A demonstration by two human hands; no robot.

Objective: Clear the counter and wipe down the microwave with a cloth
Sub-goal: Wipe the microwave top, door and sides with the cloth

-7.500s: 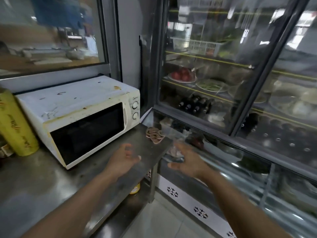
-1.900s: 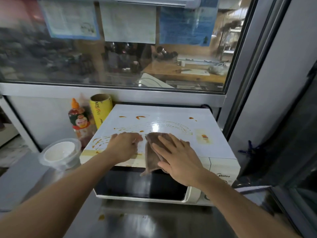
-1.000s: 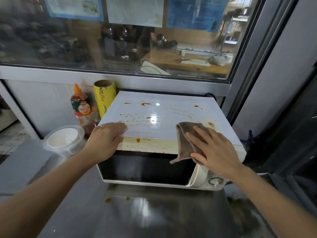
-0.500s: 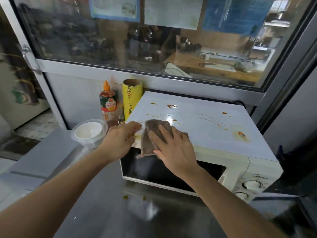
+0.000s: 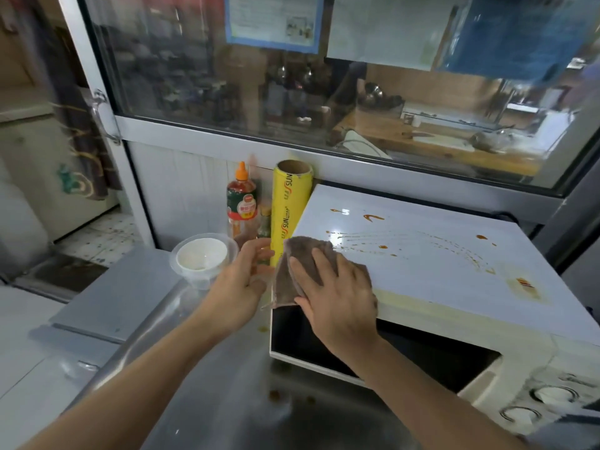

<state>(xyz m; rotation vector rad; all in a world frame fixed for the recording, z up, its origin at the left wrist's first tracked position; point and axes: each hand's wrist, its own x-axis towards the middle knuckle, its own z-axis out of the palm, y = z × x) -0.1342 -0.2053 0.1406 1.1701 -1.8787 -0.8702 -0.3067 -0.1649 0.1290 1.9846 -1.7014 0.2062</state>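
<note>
The right hand [image 5: 334,287] lies flat, fingers spread, pressing the cloth [image 5: 293,271] on the microwave's [image 5: 438,264] front-left top corner, where it overhangs the edge. The left hand [image 5: 242,287] hovers open just left, holding nothing. Sauce streaks the top. A yellow roll [image 5: 289,206], bottle [image 5: 242,203] and bowl [image 5: 201,254] stand on the steel desk [image 5: 211,384].

- The microwave [image 5: 438,287] stands on the counter [image 5: 211,384], toward its right side, its door facing the person.
- A cloth [image 5: 302,271] lies on the microwave's top at the front left corner, one edge hanging over the front.
- The right hand [image 5: 337,297] rests flat on the cloth.
- The left hand [image 5: 242,284] hovers just left of that corner, above the counter.
- A roll of wrap [image 5: 290,212] stands upright against the microwave's left side.
- A sauce bottle [image 5: 242,203] stands left of the roll, by the back wall.
- A bowl [image 5: 203,256] sits before the bottle, left of the left hand.
- A window [image 5: 324,92] runs behind everything.
</note>
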